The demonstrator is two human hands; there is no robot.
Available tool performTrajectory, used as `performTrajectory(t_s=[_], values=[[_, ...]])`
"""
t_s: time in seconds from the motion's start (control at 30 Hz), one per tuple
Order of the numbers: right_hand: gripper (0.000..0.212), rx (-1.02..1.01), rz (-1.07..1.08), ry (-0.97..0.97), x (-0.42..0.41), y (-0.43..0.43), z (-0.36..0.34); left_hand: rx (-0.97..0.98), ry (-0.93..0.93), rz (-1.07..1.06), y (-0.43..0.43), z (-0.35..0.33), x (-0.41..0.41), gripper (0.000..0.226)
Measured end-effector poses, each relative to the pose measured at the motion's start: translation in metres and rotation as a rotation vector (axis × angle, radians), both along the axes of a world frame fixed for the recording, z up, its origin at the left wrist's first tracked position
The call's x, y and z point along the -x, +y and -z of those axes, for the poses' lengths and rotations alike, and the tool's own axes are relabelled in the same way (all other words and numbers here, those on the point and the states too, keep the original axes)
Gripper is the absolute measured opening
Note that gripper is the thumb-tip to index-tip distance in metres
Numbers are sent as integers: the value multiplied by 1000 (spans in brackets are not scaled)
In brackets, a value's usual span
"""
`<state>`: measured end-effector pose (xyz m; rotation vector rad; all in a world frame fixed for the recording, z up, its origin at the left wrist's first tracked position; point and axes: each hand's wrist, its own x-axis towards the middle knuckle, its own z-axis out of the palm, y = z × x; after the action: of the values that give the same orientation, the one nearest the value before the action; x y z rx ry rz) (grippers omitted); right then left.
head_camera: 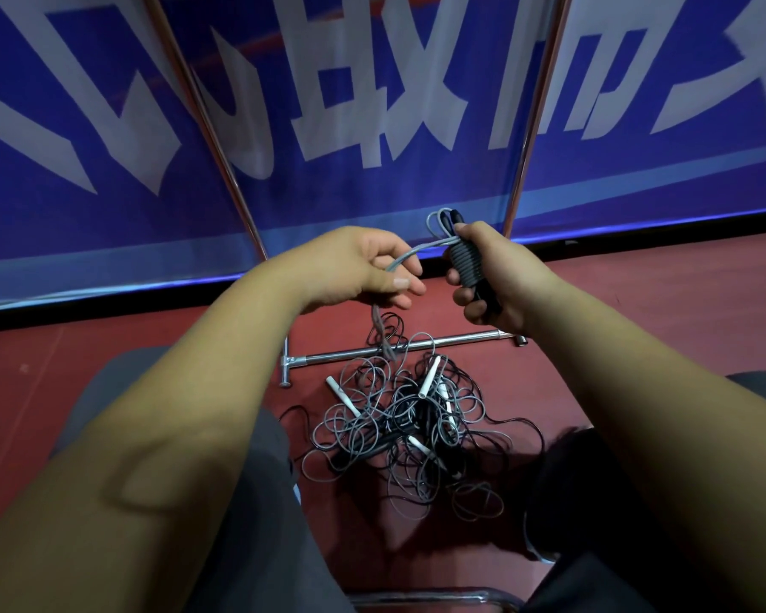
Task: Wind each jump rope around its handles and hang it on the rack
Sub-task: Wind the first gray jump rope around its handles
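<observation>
My right hand (496, 276) grips a pair of black jump-rope handles (466, 263) with grey cord wound in turns around them. A grey cord (410, 254) runs from the handles' top end leftward into my left hand (368, 272), which pinches it; the cord then hangs down to the floor. Below, a tangled pile of grey and black ropes (412, 422) with several white handles (430, 376) lies on the red floor. The chrome rack's base bar (399, 349) lies just behind the pile, and its two uprights (222, 148) rise on either side.
A blue banner with large white characters (372, 95) stands right behind the rack. My knees in dark trousers (248, 480) flank the pile, and a dark shoe (562, 488) sits at its right. A chrome chair rail (430, 597) shows at the bottom edge.
</observation>
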<state>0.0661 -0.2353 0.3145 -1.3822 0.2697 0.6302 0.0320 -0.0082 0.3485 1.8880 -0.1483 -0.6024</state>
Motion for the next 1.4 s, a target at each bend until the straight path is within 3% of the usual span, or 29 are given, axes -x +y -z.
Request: performTrajectory(t_s=[0.17,0.43,0.67,0.77,0.83,1.03,1.23,1.4], values=[[35,-27,-35,-5,0,-2,-4,-325,-103,126,7,3,-1,36],[37,-108,-256,-8,9,0,-18,-651,-224,-36,6,11,-6,13],[42,-172,-506,2,18,3,-23,-578,-174,-163,4,16,-8,9],[40,-193,-662,29,25,5,-21,-647,-251,-131,4,12,-10,26],[39,-195,-752,39,29,5,-20,-670,-262,-92,4,7,-9,23],[49,-84,-919,84,35,6,-14,-350,-259,-224,2,-1,-6,9],[24,72,-890,83,35,8,-4,-234,-297,-236,-4,-12,-1,13],[23,109,-698,74,28,10,4,-214,-370,-256,-7,-21,2,13]])
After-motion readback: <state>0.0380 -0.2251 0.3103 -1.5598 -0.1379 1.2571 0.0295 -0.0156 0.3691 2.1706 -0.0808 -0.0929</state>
